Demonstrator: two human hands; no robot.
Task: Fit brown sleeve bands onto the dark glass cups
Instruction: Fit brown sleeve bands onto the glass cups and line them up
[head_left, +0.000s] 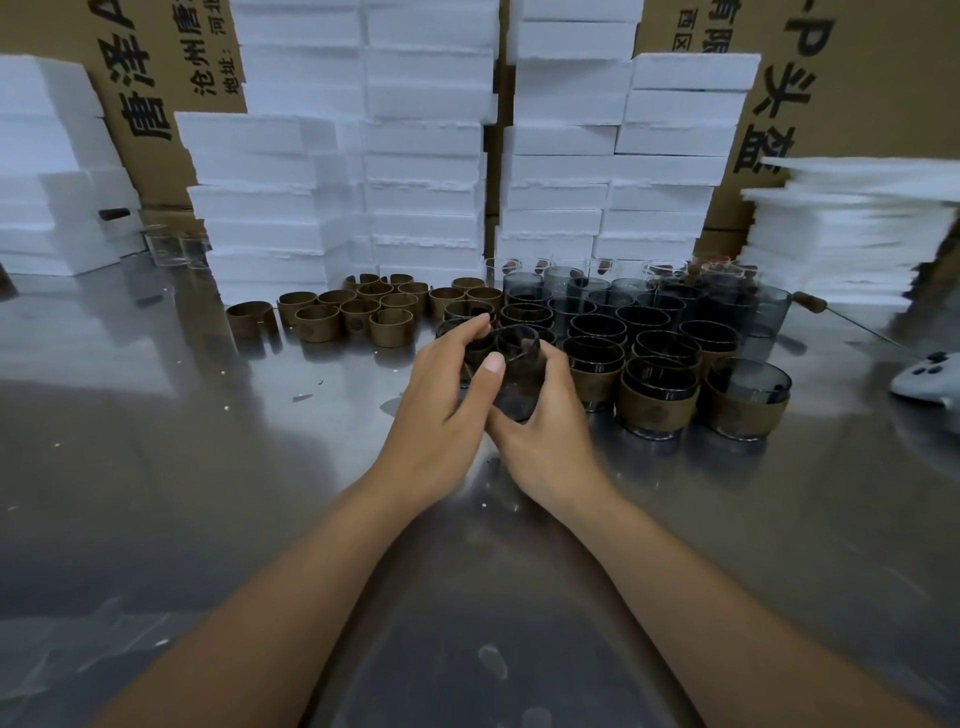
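Both hands hold one dark glass cup (517, 382) above the steel table, tilted with its mouth away from me. My left hand (447, 410) grips it from the left, thumb across its side. My right hand (545, 436) wraps it from below and right. Whether a band is on this cup is hard to tell. Several loose brown sleeve bands (358, 312) stand in a cluster to the left behind the hands. To the right stand several dark cups with bands fitted (657, 402), and bare dark cups (571, 288) behind them.
The steel table (208, 493) reflects the room. Stacks of white foam boxes (426, 156) and cardboard cartons (857, 78) wall off the back. A clear glass (169, 248) sits far left. A white controller (930, 382) lies at the right edge, beside a stack of foam sheets (852, 244).
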